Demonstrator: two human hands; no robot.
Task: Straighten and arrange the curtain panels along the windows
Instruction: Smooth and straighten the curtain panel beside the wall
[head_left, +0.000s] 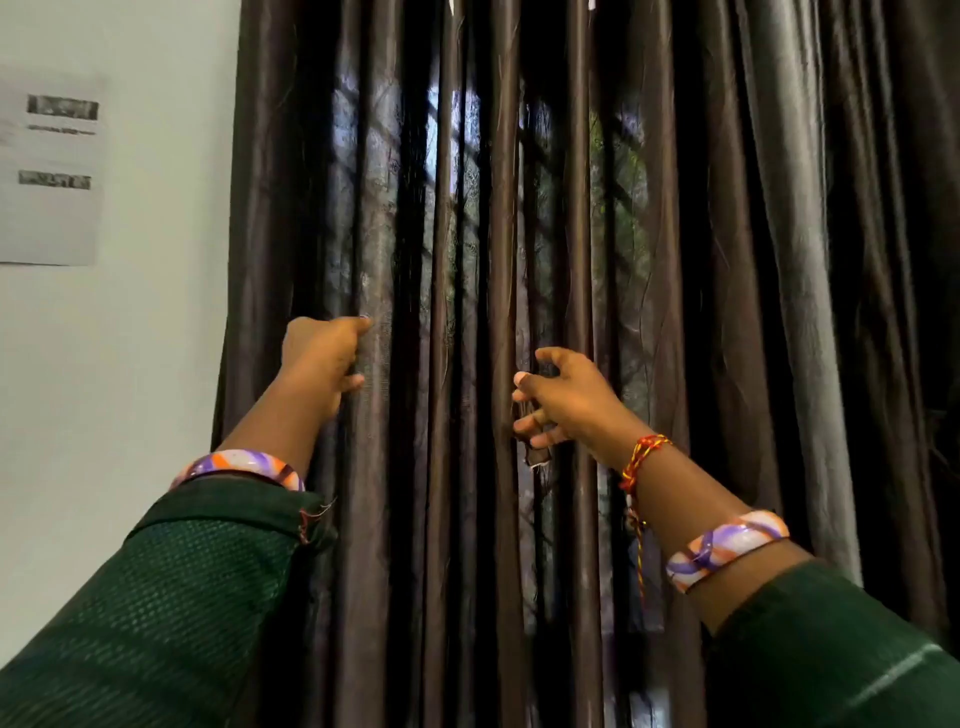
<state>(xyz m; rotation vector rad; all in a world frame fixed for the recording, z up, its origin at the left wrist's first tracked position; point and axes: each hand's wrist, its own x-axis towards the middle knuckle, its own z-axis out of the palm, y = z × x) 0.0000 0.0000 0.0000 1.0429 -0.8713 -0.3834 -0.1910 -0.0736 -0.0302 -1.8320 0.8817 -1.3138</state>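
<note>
Left hand (324, 358) gripping a vertical fold of the dark brown curtain panel (467, 312) near the wall, right hand (558, 400) loosely curled, pinching a fold further right, pleats bunched between.

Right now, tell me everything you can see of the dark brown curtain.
The dark brown glossy curtain hangs in deep vertical folds over a window, beside a pale wall. Its fabric looks thin and satiny: daylight, window bars and greenery show through the middle, while the right part looks denser and greyer. The left hand grips a fold near its left side. The right hand, fingers curled, holds a fold near the centre, where a small frayed edge shows.
</note>
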